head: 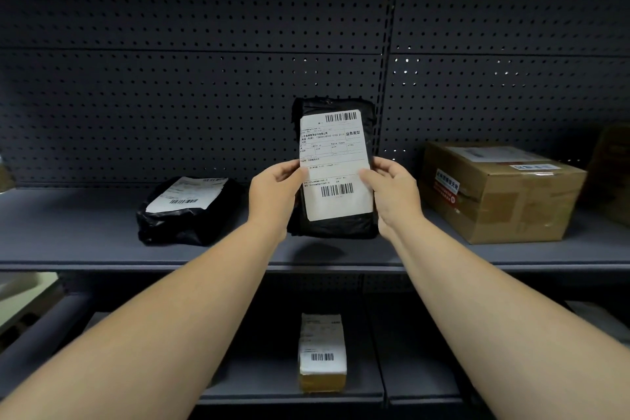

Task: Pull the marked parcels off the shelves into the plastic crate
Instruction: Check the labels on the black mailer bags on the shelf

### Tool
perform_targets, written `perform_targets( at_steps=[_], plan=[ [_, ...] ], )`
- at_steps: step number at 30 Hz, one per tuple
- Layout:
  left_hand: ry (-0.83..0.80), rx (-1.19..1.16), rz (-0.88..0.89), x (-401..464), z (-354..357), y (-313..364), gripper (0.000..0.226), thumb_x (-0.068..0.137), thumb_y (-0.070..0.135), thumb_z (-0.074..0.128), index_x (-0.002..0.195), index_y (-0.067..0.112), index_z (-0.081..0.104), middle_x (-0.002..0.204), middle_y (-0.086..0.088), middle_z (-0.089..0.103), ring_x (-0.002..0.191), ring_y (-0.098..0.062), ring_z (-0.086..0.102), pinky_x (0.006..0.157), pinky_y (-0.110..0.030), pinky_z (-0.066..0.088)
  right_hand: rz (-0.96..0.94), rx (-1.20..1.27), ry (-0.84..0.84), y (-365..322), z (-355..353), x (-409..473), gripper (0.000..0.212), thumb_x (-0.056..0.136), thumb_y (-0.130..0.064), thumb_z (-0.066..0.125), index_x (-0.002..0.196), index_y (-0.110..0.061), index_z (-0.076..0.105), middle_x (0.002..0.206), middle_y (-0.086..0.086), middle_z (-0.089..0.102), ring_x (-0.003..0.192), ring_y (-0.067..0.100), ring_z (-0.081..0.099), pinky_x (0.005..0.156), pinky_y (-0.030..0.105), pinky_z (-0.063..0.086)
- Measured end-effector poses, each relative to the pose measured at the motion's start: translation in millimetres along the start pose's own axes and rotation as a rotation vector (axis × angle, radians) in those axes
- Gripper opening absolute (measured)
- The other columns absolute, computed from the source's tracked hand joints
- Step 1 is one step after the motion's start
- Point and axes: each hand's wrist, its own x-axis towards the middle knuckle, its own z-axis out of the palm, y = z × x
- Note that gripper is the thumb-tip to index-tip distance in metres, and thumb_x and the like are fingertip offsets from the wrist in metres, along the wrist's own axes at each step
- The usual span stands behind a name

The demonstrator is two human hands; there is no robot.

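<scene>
Bag [191,211] left of box [501,191]

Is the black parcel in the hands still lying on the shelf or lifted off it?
Lifted. The black parcel is upright, its label facing the camera, gripped by the left hand and right hand, with its shadow on the shelf below.

Head cam, faces fwd/down, close on shelf [102,242].
</scene>
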Motion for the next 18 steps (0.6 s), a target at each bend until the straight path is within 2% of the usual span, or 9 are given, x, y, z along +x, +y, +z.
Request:
perform_targets(
  at_steps=[3,6,8,10,11,13,15,17,18],
  plan=[
    [0.018,0.030,-0.043,4.5,-0.9,0.1,0.012,0.085,0.015,0.065,0.087,0.025,0.072,0.088,0.008,0.075,0.085,-0.008,0.071,0.068,-0.021,0.055,0.040,-0.044,0.007,1.2,0.8,4.8,0.021,0.083,-0.005,0.065,0.084,-0.026,0.060,0.091,-0.003,0.071,0.077,0.010,0.070,0.057,0.023,0.056],
    [0.043,0.066,-0.103,8.7,-1.0,-3.3,0.012,0.086,0.015,0.065,0.083,0.025,0.071,0.083,0.010,0.074,0.081,-0.007,0.070,0.056,-0.013,0.052,0.115,-0.094,0.012,5.0,2.0,12.0,0.015,0.083,-0.005,0.064,0.089,-0.018,0.064,0.082,0.000,0.072,0.064,0.010,0.070,0.049,0.022,0.053],
    [0.053,0.088,-0.159,12.5,-1.5,-6.8,0.014,0.087,0.015,0.064,0.079,0.025,0.069,0.082,0.009,0.072,0.081,-0.008,0.069,0.052,-0.014,0.051,0.165,-0.145,0.007,7.9,3.7,16.5,0.013,0.083,-0.004,0.063,0.091,-0.014,0.065,0.078,0.001,0.071,0.048,0.005,0.064,0.038,0.016,0.045],
    [0.067,0.129,-0.213,18.3,-3.0,-10.8,0.010,0.087,0.016,0.065,0.080,0.022,0.069,0.084,0.006,0.070,0.080,-0.009,0.066,0.052,-0.016,0.050,0.210,-0.198,0.007,10.8,5.9,20.9,0.012,0.082,-0.002,0.062,0.084,-0.013,0.063,0.074,0.003,0.067,0.036,0.002,0.056,0.031,0.012,0.036],
    [0.075,0.153,-0.237,21.2,-4.1,-12.9,0.007,0.086,0.016,0.065,0.082,0.019,0.069,0.083,0.005,0.069,0.077,-0.009,0.064,0.050,-0.015,0.049,0.234,-0.215,0.010,13.1,6.8,23.3,0.011,0.081,0.000,0.061,0.085,-0.011,0.063,0.075,0.005,0.066,0.040,0.006,0.059,0.033,0.012,0.037],
    [0.082,0.191,-0.294,26.6,-6.3,-18.7,0.005,0.085,0.015,0.066,0.082,0.015,0.068,0.083,0.002,0.068,0.077,-0.013,0.063,0.048,-0.017,0.048,0.295,-0.271,0.027,19.6,8.2,29.5,0.015,0.079,0.000,0.062,0.093,-0.003,0.065,0.088,0.014,0.070,0.074,0.025,0.071,0.055,0.022,0.050],
    [0.077,0.190,-0.366,31.5,-7.9,-24.8,0.003,0.084,0.013,0.067,0.081,0.012,0.068,0.096,-0.007,0.069,0.091,-0.024,0.064,0.065,-0.028,0.053,0.377,-0.321,0.037,25.0,11.0,34.6,0.022,0.078,-0.002,0.063,0.099,0.005,0.063,0.109,0.025,0.067,0.104,0.040,0.063,0.077,0.033,0.050],
    [0.087,0.215,-0.428,34.9,-8.3,-28.2,0.005,0.082,0.013,0.068,0.085,0.009,0.067,0.105,-0.012,0.067,0.100,-0.030,0.062,0.084,-0.039,0.052,0.430,-0.365,0.019,29.1,12.3,39.2,0.032,0.078,-0.002,0.064,0.107,0.011,0.061,0.118,0.028,0.061,0.112,0.043,0.057,0.089,0.041,0.050],
    [0.090,0.234,-0.448,37.5,-8.5,-30.7,0.006,0.082,0.012,0.068,0.086,0.008,0.066,0.106,-0.012,0.067,0.101,-0.030,0.061,0.089,-0.041,0.050,0.448,-0.388,0.007,31.0,12.8,41.4,0.033,0.078,-0.003,0.065,0.107,0.012,0.061,0.118,0.027,0.062,0.111,0.041,0.058,0.092,0.047,0.051]
  ],
)
